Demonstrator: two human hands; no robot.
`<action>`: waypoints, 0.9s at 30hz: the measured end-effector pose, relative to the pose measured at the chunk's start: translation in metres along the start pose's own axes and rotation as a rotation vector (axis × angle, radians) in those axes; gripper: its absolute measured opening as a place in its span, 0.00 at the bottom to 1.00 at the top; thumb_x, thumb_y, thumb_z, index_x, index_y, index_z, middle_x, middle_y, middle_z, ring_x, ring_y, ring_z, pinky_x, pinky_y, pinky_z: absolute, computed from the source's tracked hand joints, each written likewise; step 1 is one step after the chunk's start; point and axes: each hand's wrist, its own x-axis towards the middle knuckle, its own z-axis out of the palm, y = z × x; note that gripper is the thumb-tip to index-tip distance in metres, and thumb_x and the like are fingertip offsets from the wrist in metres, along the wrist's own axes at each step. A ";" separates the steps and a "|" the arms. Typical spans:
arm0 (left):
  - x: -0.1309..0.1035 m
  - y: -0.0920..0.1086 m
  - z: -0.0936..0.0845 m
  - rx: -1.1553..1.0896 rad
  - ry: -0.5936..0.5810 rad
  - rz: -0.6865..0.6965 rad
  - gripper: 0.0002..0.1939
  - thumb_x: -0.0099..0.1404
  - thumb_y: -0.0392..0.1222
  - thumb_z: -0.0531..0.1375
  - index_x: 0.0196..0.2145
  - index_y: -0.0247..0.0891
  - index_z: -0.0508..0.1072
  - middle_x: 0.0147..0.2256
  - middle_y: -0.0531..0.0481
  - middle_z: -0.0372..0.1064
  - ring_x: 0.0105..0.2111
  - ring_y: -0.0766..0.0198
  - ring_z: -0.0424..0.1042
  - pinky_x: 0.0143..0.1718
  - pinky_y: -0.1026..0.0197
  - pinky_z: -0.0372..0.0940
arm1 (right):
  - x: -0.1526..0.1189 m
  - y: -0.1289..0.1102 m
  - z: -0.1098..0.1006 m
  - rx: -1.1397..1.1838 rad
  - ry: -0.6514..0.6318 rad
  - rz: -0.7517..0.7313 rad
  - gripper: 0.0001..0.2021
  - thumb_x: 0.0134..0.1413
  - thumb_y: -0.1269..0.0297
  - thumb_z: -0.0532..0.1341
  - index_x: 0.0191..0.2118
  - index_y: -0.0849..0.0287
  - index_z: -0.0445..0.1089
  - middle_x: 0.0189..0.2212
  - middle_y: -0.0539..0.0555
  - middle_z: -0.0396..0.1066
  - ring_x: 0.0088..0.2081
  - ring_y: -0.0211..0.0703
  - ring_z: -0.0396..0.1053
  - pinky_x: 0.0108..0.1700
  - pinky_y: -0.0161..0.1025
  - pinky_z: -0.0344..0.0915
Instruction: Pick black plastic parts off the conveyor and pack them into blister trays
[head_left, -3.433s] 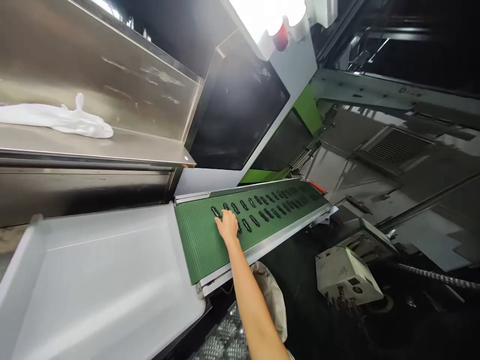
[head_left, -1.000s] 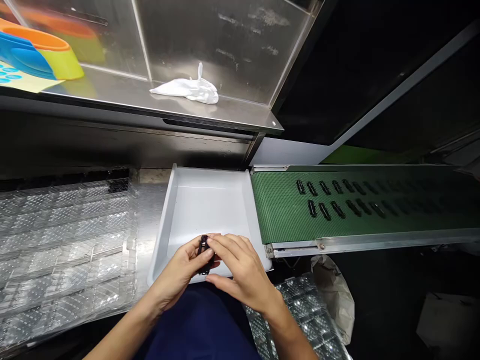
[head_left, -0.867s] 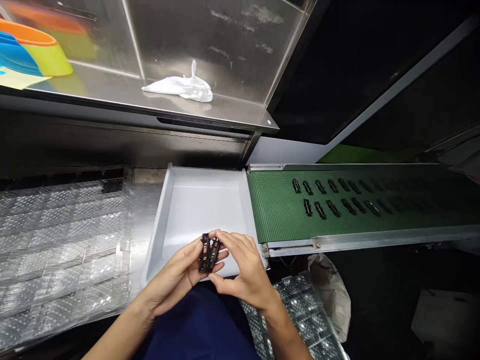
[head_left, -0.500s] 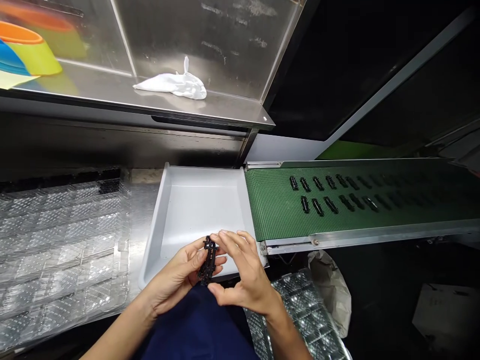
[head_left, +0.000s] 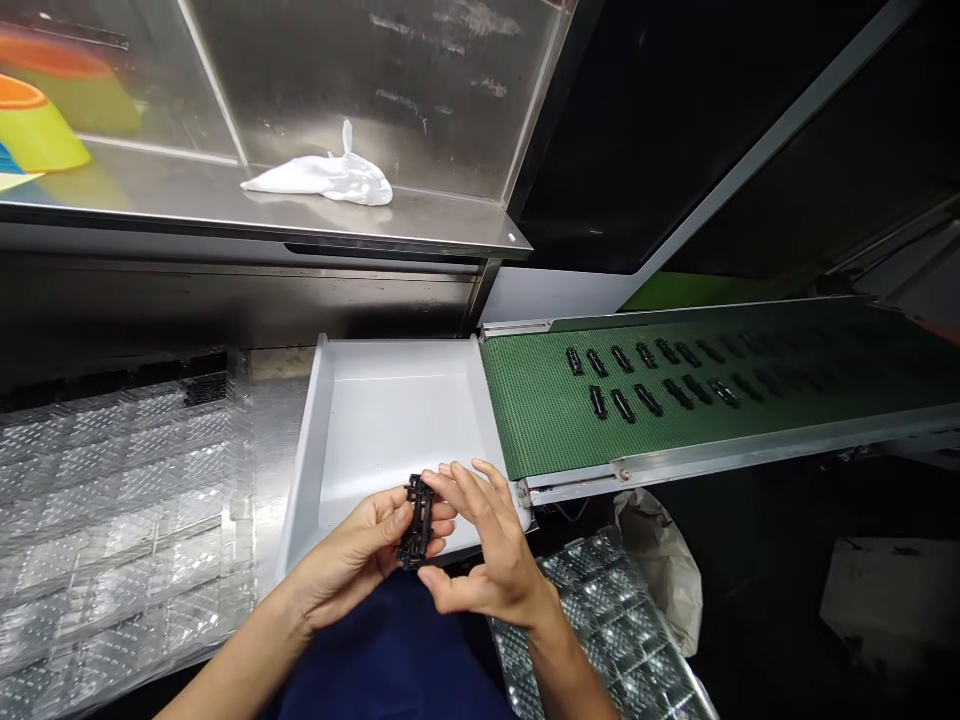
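Back from the green belt (head_left: 534,425) at two o'clock, a right hand (head_left: 491,555) curves half-open, grip unclear, beside black parts (head_left: 418,525) the left hand (head_left: 356,550) pinches over the tray's (head_left: 397,420) six-o'clock edge; two rows (head_left: 598,402) remain unpicked.

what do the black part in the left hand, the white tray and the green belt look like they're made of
Black part in the left hand: probably moulded plastic, slight sheen on its thin, open frame; coated metal is possible.
White tray: likely plastic, smooth and semi-matte, with soft, even shading.
Green belt: perhaps rubber or PVC, matte, with a fine, repeating surface texture.
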 end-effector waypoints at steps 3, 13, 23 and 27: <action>0.004 0.001 0.002 0.002 0.005 -0.018 0.19 0.54 0.49 0.71 0.43 0.38 0.79 0.39 0.44 0.79 0.40 0.58 0.76 0.46 0.59 0.67 | 0.001 0.001 -0.002 0.020 0.042 -0.011 0.43 0.53 0.59 0.61 0.68 0.64 0.37 0.53 0.62 0.71 0.56 0.52 0.67 0.63 0.56 0.53; 0.017 0.004 0.002 0.062 -0.049 -0.046 0.21 0.54 0.49 0.71 0.44 0.38 0.78 0.44 0.43 0.76 0.39 0.59 0.75 0.43 0.60 0.67 | 0.000 0.011 -0.012 0.040 -0.002 0.027 0.44 0.52 0.60 0.62 0.68 0.61 0.37 0.54 0.61 0.70 0.56 0.51 0.68 0.64 0.55 0.52; 0.029 0.006 -0.005 0.151 -0.021 -0.059 0.14 0.57 0.45 0.70 0.40 0.38 0.78 0.36 0.47 0.76 0.35 0.62 0.73 0.39 0.61 0.67 | 0.005 0.069 -0.050 -0.270 -0.151 0.602 0.23 0.55 0.53 0.65 0.55 0.53 0.68 0.53 0.54 0.71 0.54 0.45 0.68 0.56 0.40 0.64; 0.034 0.007 -0.006 0.146 0.015 -0.064 0.15 0.55 0.47 0.71 0.39 0.38 0.78 0.36 0.48 0.76 0.34 0.62 0.72 0.38 0.62 0.69 | 0.000 0.135 -0.090 -0.651 0.064 1.026 0.16 0.65 0.65 0.54 0.54 0.67 0.67 0.52 0.69 0.68 0.53 0.56 0.66 0.54 0.53 0.61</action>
